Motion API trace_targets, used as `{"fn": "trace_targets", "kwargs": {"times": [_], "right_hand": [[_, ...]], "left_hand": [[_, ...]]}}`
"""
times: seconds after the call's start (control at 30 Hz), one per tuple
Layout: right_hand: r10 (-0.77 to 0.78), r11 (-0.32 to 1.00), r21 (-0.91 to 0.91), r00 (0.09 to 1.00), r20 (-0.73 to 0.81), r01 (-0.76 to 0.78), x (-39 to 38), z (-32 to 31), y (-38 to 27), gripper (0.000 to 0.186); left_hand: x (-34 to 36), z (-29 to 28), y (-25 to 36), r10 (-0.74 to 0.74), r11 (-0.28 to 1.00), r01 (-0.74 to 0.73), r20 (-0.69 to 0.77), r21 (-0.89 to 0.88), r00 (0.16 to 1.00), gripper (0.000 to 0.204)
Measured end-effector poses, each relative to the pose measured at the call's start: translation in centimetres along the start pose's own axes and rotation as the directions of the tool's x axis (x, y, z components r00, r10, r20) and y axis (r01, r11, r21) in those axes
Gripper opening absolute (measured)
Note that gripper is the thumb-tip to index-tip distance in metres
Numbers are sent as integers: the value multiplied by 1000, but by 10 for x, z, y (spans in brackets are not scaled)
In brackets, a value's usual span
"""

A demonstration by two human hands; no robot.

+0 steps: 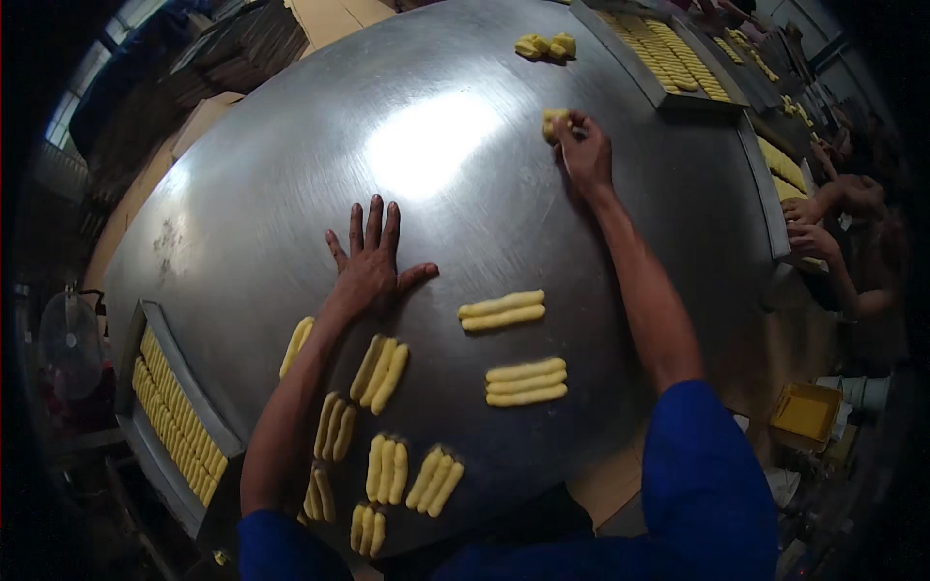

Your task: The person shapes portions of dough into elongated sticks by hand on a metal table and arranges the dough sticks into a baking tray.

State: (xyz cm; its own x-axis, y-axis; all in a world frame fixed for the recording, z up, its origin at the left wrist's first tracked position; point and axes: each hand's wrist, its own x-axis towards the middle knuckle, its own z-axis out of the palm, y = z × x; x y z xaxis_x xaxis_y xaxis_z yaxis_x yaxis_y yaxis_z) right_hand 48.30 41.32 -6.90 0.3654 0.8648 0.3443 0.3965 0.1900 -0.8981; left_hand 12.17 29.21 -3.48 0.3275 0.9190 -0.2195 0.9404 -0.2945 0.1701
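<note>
Your right hand point(586, 160): thumb and fingertips pinch a yellow dough piece point(556, 123), which sits at the hand's 10 to 11 o'clock on the metal counter point(465, 232). Grip slightly blurred.

Your left hand point(370, 269): palm down over the counter, fingers and thumb spread wide, holding nothing. Cannot tell how firmly it touches the metal.

Farther out from your right hand: a small cluster of dough lumps point(531, 45) at 11 o'clock. At 7 o'clock, a pair of dough rolls point(504, 318) lies side by side.

Around your left hand: a trio of rolls point(526, 383) at 4 o'clock, just below the pair. From 5 round to 7, more grouped rolls point(387, 469) stand close to your forearm; a group toward 7 to 8 is partly hidden by it. At 8, a metal-walled tray point(189, 373), filled with rows of yellow rolls.

Outermost, from your right hand: a second filled tray point(699, 100) at 1 o'clock; a co-worker's hands point(812, 228) between 3 and 4, at another tray's edge. Between 4 and 5, a yellow crate point(806, 414), off the counter.
</note>
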Motion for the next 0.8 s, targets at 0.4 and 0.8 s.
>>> {"fn": "trace_targets", "kwargs": {"times": [0.4,0.8], "right_hand": [[-283,955,219,848,449,202,-184,-64,-190,27],[118,979,67,800,589,-193,-191,-73,-244,46]], "left_hand": [[-72,-50,112,47,-80,-73,-77,-994,996,54],[-111,-63,104,50,-68,-389,-393,-919,918,27]]}}
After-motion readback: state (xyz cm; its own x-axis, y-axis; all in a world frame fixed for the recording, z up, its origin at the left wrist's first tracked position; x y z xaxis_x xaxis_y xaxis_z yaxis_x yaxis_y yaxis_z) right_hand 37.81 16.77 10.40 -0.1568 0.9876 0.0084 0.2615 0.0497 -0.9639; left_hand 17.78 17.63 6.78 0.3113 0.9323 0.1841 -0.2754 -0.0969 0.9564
